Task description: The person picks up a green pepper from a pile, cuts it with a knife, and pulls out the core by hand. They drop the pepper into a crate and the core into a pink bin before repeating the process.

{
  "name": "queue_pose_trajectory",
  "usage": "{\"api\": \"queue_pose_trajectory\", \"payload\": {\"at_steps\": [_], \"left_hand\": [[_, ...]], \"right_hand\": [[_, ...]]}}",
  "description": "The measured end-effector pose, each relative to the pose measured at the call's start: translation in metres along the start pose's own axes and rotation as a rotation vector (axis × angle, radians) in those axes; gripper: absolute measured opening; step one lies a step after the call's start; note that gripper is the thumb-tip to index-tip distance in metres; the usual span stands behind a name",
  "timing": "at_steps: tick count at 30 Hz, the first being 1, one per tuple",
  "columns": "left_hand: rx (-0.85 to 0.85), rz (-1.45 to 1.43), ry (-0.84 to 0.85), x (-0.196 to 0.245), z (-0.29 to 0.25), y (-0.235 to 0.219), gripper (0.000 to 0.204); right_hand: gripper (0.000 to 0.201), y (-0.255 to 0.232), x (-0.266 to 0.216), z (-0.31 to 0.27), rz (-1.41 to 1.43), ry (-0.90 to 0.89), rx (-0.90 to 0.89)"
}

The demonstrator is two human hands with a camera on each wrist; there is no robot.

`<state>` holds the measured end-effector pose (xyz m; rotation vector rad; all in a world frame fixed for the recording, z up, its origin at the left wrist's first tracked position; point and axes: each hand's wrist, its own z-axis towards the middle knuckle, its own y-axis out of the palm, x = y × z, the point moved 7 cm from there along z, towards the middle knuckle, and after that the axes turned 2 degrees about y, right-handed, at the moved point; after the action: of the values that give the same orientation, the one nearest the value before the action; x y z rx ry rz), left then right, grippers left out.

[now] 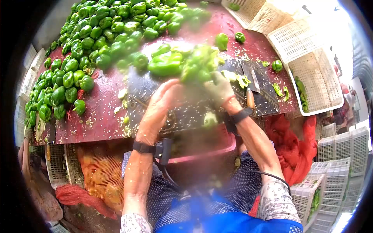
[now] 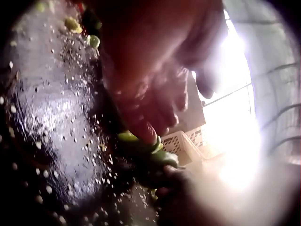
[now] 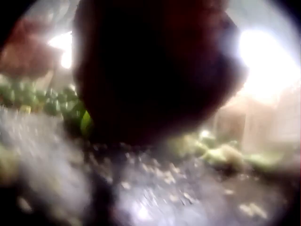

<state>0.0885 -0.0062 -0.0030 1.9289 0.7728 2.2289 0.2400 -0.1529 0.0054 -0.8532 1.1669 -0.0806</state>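
Note:
Cut green pepper pieces lie heaped at the far side of a dark cutting board, blurred in the head view. My left hand is at their near left, fingers extended towards them; the left wrist view shows its fingers loosely bent beside a green piece. A large pepper lies just past those fingertips. At the right of the heap is my right hand, apparently in a pale glove, its fingers partly hidden by the pieces. In the right wrist view it is a dark blur.
Whole green peppers are piled at the left and back of the red table. A knife with a wooden handle lies on the board's right. White crates line the right side. Below the front edge stands a pink tub.

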Motion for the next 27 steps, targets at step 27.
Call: {"api": "queue_pose_trajectory", "payload": {"at_steps": [27], "left_hand": [[-0.154, -0.059, -0.127, -0.012, -0.017, 0.056, 0.081]], "right_hand": [[0.032, 0.043, -0.054, -0.089, 0.922, 0.064, -0.550]]}}
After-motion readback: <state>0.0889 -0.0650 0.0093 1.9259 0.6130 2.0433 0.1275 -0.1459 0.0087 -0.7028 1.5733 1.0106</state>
